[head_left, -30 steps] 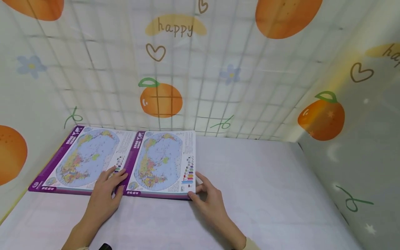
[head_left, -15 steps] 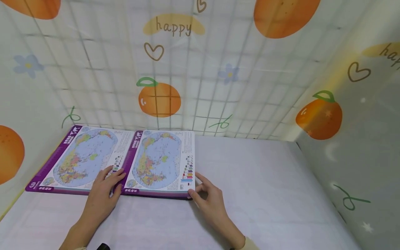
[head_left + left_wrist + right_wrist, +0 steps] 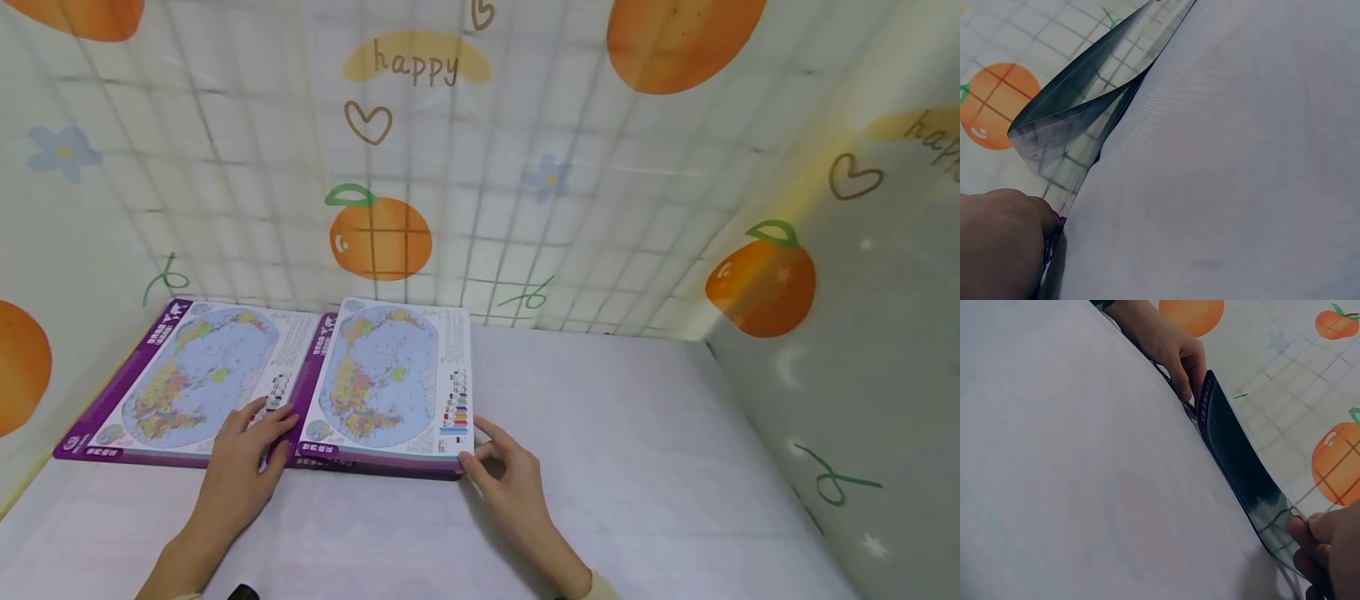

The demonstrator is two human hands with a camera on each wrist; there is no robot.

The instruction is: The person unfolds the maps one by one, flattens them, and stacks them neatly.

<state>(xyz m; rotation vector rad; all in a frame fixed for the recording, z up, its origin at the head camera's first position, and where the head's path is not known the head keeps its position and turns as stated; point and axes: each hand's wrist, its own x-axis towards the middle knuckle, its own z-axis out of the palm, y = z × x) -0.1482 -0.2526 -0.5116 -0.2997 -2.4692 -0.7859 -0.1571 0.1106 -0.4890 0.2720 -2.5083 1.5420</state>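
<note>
Head view: on the table (image 3: 645, 450), beside a second map (image 3: 202, 375), a world map (image 3: 378, 379) is corner-pinched by the right hand (image 3: 508, 473); the left hand (image 3: 246, 446) is laid with fingers loosely spread. Left wrist: light, bendy handling is suggested. Right wrist: the edge, seemingly the best hold, is nipped.

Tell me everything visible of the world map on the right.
A thin world map sheet: blue oval, coloured continents, white margins, purple label. It lies beside another map, its right side raised, a dark, glossy face showing in the right wrist view. The right hand pinches its near right corner; the left hand rests by its left edge.
</note>
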